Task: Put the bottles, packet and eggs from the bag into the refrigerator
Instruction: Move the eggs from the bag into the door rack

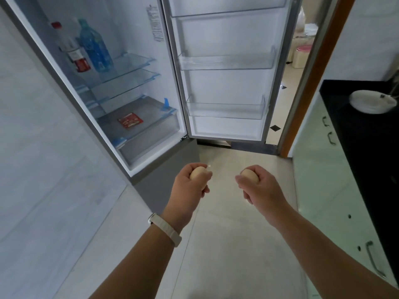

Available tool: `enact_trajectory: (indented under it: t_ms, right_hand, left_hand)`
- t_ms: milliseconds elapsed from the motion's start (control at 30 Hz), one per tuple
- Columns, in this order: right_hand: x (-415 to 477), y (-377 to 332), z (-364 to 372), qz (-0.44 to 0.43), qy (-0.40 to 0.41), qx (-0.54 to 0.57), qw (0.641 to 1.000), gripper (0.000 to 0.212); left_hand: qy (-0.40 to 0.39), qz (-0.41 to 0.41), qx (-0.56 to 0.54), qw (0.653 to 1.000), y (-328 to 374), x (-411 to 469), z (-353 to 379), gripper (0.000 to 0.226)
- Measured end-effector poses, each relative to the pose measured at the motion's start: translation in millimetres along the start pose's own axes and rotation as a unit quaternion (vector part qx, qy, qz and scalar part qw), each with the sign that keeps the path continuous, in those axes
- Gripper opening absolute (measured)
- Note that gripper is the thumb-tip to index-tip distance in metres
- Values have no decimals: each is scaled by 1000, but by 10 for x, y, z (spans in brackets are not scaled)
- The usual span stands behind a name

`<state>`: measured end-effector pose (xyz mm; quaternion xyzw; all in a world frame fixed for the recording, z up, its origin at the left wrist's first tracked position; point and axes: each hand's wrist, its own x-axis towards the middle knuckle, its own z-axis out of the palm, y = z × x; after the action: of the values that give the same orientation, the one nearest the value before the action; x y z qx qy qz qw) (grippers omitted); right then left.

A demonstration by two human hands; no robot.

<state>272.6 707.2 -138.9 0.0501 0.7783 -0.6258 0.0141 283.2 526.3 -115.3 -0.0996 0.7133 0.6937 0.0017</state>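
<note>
Because the left hand (190, 184) and right hand (259, 188) each curl round one egg, too hard a squeeze could crack a shell, too slack a hold drop it. The left egg (197, 172) and right egg (250, 175) show at the top of each grasp, well short of the open refrigerator (133, 24).
</note>
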Motion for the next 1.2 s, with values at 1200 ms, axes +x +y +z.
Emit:
enact_trajectory:
  t_ms: [1200]
  right_hand:
    - [3624,-477,1193,74,105,-15,992,14]
  left_hand:
    - [-174,-20,1,985,246,4261,-553,14]
